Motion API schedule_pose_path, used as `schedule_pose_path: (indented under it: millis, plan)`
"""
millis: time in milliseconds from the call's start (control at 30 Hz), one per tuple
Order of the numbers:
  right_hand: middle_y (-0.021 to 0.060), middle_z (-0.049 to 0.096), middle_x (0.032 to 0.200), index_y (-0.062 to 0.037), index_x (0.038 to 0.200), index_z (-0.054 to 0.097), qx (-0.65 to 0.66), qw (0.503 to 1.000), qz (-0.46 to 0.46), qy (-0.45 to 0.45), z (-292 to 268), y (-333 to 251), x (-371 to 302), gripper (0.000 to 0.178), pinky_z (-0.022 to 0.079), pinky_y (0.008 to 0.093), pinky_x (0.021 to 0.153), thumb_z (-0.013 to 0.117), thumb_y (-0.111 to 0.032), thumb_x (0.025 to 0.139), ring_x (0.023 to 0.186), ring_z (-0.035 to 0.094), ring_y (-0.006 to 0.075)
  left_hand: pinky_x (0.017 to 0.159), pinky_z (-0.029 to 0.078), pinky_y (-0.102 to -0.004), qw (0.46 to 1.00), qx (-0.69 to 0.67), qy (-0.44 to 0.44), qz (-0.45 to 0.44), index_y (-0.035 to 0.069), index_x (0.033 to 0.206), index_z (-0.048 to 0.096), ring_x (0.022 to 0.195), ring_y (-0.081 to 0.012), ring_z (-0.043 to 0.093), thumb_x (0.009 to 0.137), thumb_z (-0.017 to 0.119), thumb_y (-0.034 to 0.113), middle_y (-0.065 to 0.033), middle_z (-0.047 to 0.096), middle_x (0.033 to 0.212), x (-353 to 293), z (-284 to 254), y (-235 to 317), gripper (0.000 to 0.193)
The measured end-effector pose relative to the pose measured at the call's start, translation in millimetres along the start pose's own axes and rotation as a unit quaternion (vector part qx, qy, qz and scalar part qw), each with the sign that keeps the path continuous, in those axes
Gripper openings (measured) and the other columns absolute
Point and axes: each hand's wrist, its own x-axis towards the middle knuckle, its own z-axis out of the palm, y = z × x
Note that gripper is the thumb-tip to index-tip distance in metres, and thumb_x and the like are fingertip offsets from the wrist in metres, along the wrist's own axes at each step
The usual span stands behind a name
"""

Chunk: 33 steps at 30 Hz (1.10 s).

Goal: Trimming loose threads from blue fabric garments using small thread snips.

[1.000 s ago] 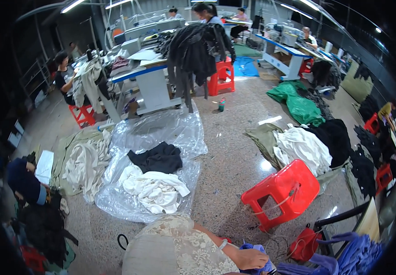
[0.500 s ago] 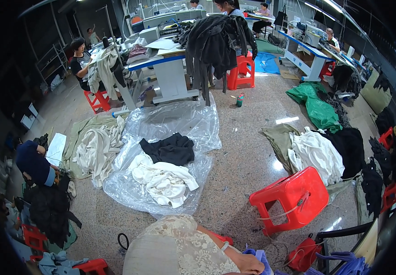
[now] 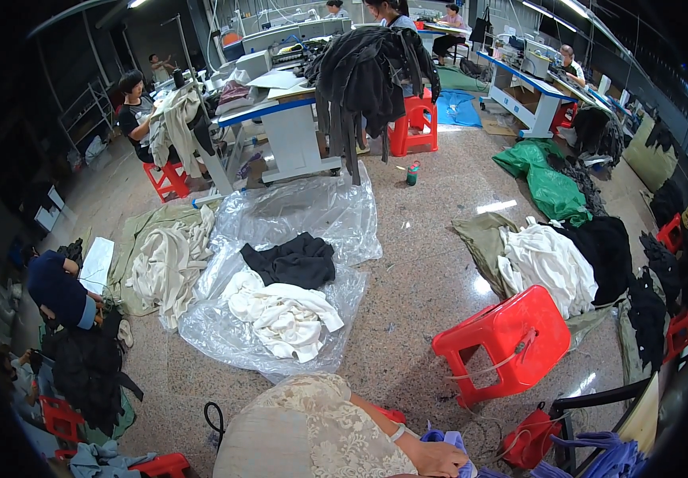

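Well left of the red plastic stool (image 3: pixel 497 344), a clear plastic sheet (image 3: pixel 308 213) is topped by a black garment (image 3: pixel 292 260) and a white garment (image 3: pixel 284 319). Nearer than the stool, purple cloth (image 3: pixel 454 440) is touched by the left hand (image 3: pixel 440 460); whether it is gripped cannot be told. The right hand is not shown. Beyond the stool, white fabric (image 3: pixel 551 267) is heaped.

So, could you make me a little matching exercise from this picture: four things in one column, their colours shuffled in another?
1. Cloth at the left hand | A. cream
2. Lace sleeve | B. green
3. Right foreground stool | C. purple
4. Crumpled glossy tarp, back right | D. red

Pairs: 1-C; 2-A; 3-D; 4-B
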Motion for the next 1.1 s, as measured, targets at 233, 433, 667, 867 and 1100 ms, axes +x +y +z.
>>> schedule_pose_path:
  millis: [233,433,667,867,1100]
  plan:
    - [0.0222,0.055,0.091,-0.0104,0.126,0.054,0.021,0.997,0.045,-0.059,-6,7,10,0.053,0.043,0.0432,0.071,0.047,0.004,0.075,0.081,0.053,0.0385,0.054,0.040,-0.0418,1.000,-0.009,-0.006,0.019,0.012,0.074,0.054,0.069,-0.0287,0.053,0.086,0.054,0.027,-0.0082,0.050,0.075,6,-5,7,0.019]
    - [0.0240,0.054,0.091,-0.0123,0.129,0.052,-0.368,0.695,-0.575,0.225,-14,12,28,0.057,0.043,0.0448,0.072,0.047,0.004,0.074,0.081,0.052,0.0400,0.056,0.042,-0.0415,0.997,0.019,-0.002,0.076,0.012,0.072,0.053,0.068,-0.0280,0.052,0.083,0.055,0.025,-0.0080,0.050,0.077,6,2,3,0.017]
    - [0.0260,0.055,0.091,-0.0065,0.125,0.052,-0.023,0.999,0.019,0.028,6,2,-7,0.053,0.041,0.0487,0.076,0.047,0.004,0.074,0.082,0.051,0.0437,0.057,0.042,-0.0394,0.995,0.071,-0.020,0.063,0.014,0.075,0.053,0.069,-0.0264,0.051,0.082,0.054,0.027,-0.0077,0.049,0.081,-1,6,2,0.015]
    - [0.0225,0.054,0.083,-0.0033,0.122,0.054,0.051,0.998,0.005,0.042,0,-5,-2,0.049,0.042,0.0464,0.069,0.048,0.004,0.074,0.074,0.050,0.0396,0.068,0.041,-0.0401,1.000,-0.022,-0.007,0.010,0.004,0.081,0.045,0.083,-0.0311,0.050,0.079,0.058,0.009,-0.0123,0.044,0.089,7,-7,11,0.014]
    - [0.0091,0.047,0.072,-0.0031,0.099,0.063,-0.013,0.984,-0.132,0.123,14,7,-1,0.025,0.038,0.0344,0.056,0.049,0.003,0.079,0.064,0.044,0.0233,0.073,0.042,-0.0401,0.997,-0.063,0.034,-0.032,0.005,0.091,0.050,0.090,-0.0318,0.051,0.078,0.060,0.007,-0.0125,0.045,0.096,-2,-9,6,0.017]
